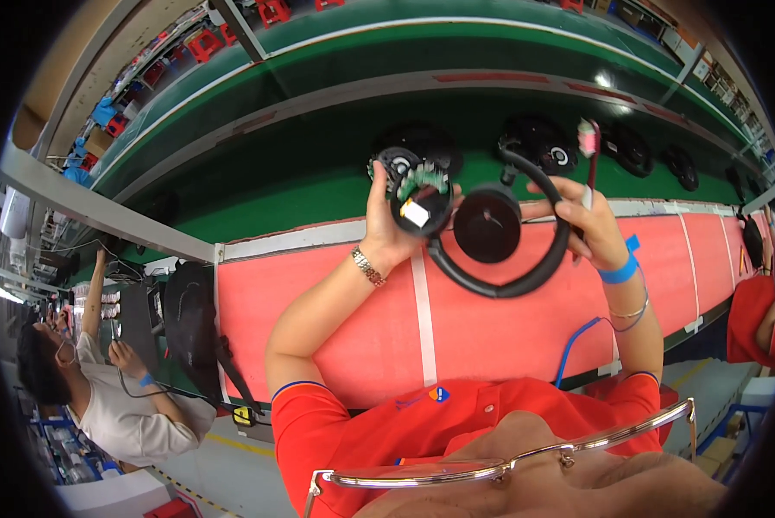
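A pair of black headphones (536,278) is held up over the pink mat, its headband curving toward me. My left hand (391,235) is closed around the opened ear cup (423,223), thumb up along its side. Inside that cup show a green circuit board (424,179) and a white rectangular piece (415,213). The other ear cup (487,226), a dark round disc, hangs between my hands. My right hand (596,226) grips the headband and also holds a toothbrush (588,164) upright, its pinkish bristles at the top. Some fingers are hidden behind the headphones.
Several black headphones (631,151) lie along the green conveyor belt (275,194) beyond the mat (335,298). A blue cord (569,350) runs from my right wristband. A black bag (189,315) and a co-worker (132,406) are at left; another red sleeve (750,319) is at right.
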`<state>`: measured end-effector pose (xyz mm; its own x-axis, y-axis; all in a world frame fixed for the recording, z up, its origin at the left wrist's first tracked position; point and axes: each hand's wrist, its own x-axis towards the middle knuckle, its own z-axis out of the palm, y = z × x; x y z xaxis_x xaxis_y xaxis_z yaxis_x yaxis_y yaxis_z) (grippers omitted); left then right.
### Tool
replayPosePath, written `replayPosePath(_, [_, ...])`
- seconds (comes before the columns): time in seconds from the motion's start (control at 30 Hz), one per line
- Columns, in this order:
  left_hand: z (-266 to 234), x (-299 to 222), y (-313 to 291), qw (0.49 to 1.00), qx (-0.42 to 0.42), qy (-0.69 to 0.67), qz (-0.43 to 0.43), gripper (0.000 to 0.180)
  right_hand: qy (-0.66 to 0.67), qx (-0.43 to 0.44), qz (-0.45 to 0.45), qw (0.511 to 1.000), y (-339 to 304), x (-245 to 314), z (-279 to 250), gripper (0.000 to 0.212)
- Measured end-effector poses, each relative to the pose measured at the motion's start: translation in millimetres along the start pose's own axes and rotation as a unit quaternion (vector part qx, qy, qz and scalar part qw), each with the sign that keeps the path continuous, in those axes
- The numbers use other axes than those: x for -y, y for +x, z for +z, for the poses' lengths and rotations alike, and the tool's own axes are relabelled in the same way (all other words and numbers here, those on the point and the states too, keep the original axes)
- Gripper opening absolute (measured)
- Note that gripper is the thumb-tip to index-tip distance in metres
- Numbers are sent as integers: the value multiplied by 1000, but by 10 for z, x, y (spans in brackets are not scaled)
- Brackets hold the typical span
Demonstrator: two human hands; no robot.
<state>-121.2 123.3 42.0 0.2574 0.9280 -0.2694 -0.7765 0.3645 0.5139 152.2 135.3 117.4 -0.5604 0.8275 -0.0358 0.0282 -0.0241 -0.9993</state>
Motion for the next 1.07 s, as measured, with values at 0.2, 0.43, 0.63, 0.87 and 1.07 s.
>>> replayPosePath(0.2, [1, 160, -48, 986, 141, -82, 45, 92, -1, 0, 71, 997, -458, -331, -302, 56])
replayPosePath(0.43, [96, 478, -214, 990, 99, 84, -55, 37, 9, 14, 94, 995, -483, -772, -1065, 52])
replayPosePath(0.63, [97, 697, -447, 792, 204, 576, 10, 29, -78, 50, 155, 984, -142, -903, -1252, 51])
replayPosePath(0.87, [-50, 1069, -595, 500, 386, 722, 283, 38, -270, 41, 102, 957, 243, -1002, -844, 40])
replayPosePath(1.07, [-97, 1158, -692, 410, 437, 736, 315, 40, -393, -79, -86, 912, 141, -1038, -555, 47])
